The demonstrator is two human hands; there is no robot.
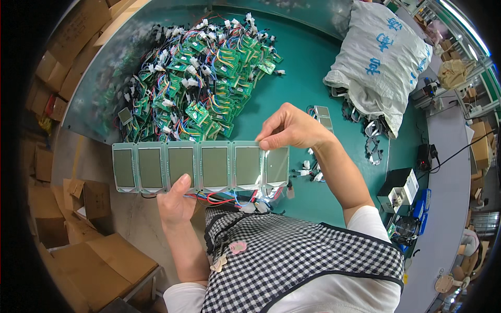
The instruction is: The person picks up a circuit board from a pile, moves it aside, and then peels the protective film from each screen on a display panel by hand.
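Observation:
A long strip of joined green circuit boards (215, 164), with several grey rectangular screens in a row, is held up in front of me. My left hand (175, 202) grips its lower edge, thumb on the front of a screen and fingers hidden behind. At the upper edge near the right end, my right hand (292, 128) pinches the strip between thumb and fingers. Red, blue and black wires with white connectors (248, 206) hang out below the strip. Behind it lies a large heap of green circuit boards with coloured wires (201, 73).
A green table (302, 78) carries the heap. A white woven sack (378, 52) stands at the far right, dark and silvery parts (372, 141) spilling from its mouth. A small two-screen board (323, 117) lies past my right wrist. Cardboard boxes (104, 266) crowd the left floor.

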